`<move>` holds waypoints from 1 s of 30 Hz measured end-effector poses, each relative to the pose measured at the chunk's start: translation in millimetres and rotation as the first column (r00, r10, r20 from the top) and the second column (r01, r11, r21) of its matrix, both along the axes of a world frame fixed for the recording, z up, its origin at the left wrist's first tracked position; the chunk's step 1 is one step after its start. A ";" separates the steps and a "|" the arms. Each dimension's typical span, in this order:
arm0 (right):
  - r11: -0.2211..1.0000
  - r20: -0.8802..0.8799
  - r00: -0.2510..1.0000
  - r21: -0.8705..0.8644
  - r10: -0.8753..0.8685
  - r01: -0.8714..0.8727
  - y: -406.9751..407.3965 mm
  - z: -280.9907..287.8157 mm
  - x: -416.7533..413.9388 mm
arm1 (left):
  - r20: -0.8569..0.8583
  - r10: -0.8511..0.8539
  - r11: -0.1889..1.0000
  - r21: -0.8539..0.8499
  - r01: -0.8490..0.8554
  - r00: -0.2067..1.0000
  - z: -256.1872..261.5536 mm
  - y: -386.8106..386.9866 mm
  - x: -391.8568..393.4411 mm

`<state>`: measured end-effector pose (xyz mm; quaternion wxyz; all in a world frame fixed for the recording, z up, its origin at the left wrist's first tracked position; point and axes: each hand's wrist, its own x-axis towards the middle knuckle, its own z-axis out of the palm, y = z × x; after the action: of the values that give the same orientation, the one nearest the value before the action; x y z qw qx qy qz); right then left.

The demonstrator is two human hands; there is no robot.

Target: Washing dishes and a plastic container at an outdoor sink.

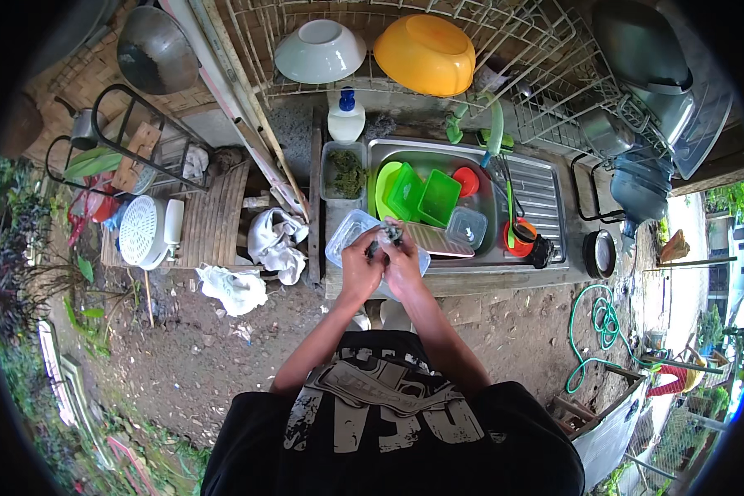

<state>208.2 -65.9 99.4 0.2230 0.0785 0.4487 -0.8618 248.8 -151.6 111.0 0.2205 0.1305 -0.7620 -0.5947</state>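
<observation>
My left hand (363,263) and my right hand (402,257) meet over a clear plastic container (341,239) at the sink's left front corner. Both are closed on a dark, soapy scrubbing pad (392,234). In the stainless steel sink (493,214) lie green plastic containers (440,197), a red cup (465,181), a small clear container (467,228) and a pale ribbed tray (440,240). A clear tub (342,197) with a green mesh scrubber (346,173) stands left of the basin.
An orange cup (519,239) with utensils stands on the drainboard (536,192). Behind the sink are a soap bottle (346,118) and a green faucet (495,127). A wire rack (533,115) with bowls hangs above. White cloths (278,245) lie at left, a hose (604,322) on the ground at right.
</observation>
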 end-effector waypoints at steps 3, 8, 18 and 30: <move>0.934 -0.140 0.989 0.357 0.048 0.005 -0.8 -6.8 -7.3 | 0.090 0.007 0.999 0.043 -0.011 0.996 -7.6 -6.1 5.9; 0.659 -0.383 0.906 0.731 0.180 0.178 8.9 -27.6 -20.4 | 0.145 0.097 0.976 0.178 -0.123 0.985 -14.2 -19.7 16.4; 0.768 -0.458 0.866 0.623 0.201 0.151 -3.3 -25.4 -23.1 | 0.249 0.139 0.980 0.105 -0.170 0.958 -34.1 -34.8 35.6; 0.361 -0.406 0.656 0.908 0.636 0.213 -14.6 -46.1 -17.0 | 0.754 -0.132 0.817 0.450 -0.360 0.643 -86.4 -19.4 50.1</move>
<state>191.2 -80.6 53.4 0.0703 -0.2212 0.8955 -0.3799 298.9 -171.0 24.6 -0.1279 0.4755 -0.5611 -0.6653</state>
